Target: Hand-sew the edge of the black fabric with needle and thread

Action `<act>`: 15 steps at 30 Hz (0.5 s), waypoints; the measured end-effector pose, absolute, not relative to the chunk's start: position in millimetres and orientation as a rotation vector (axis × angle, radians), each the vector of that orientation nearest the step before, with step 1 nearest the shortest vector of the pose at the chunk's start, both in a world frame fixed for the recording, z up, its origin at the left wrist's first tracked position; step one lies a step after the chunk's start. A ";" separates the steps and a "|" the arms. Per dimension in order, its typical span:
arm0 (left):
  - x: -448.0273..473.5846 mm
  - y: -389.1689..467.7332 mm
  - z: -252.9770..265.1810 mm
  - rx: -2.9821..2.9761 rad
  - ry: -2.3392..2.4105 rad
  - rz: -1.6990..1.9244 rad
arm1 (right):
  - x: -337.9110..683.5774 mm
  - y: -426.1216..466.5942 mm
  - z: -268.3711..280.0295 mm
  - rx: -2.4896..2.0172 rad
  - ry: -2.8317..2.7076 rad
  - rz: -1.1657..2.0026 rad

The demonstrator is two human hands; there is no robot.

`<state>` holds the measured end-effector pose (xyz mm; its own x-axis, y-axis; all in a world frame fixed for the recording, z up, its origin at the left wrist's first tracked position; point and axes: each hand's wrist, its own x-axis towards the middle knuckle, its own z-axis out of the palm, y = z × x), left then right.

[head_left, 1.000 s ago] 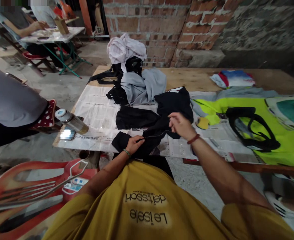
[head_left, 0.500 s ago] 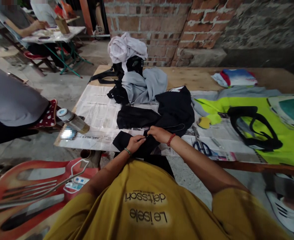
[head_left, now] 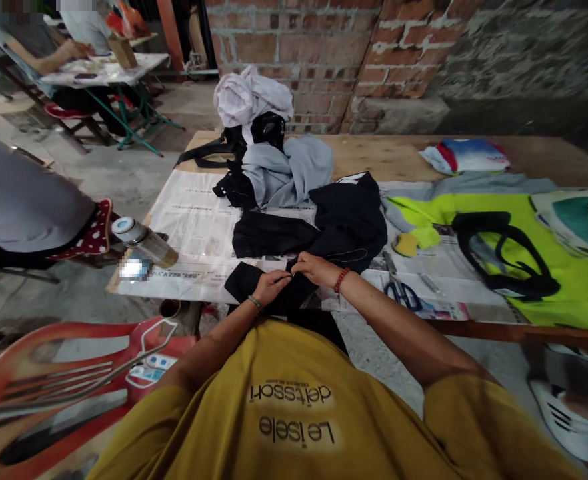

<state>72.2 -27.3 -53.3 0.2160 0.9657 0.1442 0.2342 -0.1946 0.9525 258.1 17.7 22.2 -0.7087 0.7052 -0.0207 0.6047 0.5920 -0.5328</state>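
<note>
My left hand (head_left: 271, 287) is closed on the edge of a black garment (head_left: 243, 281) at the table's front edge. Close beside it my right hand (head_left: 317, 269) pinches a thin, shiny sliver, apparently a sewing needle (head_left: 293, 273), against the cloth. Fingers hide most of it. A pale thread (head_left: 349, 253) loops over the dark fabric right of that hand. The garment's spread part (head_left: 353, 217) lies beyond, with a black sleeve-like piece (head_left: 274, 236) on its left. Scissors with blue handles (head_left: 403, 296) rest to the right.
Newspaper (head_left: 179, 200) covers much of the wooden table. A bottle (head_left: 147, 241) stands at left, a grey cloth heap (head_left: 294, 172) behind. At right are an iron (head_left: 581, 220), a black strap-like loop (head_left: 507, 257) and a lime garment (head_left: 584, 300). A red chair (head_left: 99, 333) and a seated person (head_left: 29, 193) are leftward.
The view has shifted very slightly. Both hands stay together at the black cloth, with only a small movement of the fingertips around the shiny sliver.
</note>
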 end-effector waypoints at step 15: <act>71.2 -29.1 -51.5 1.760 1.081 1.061 | 233.6 14.0 31.4 -1.399 -1.762 1.539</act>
<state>71.2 -29.1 -51.5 0.2840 0.9276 0.2427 0.2602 -0.3181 0.9116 233.6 14.0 31.4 -0.4107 0.8630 -0.2942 0.4075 -0.1149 -0.9059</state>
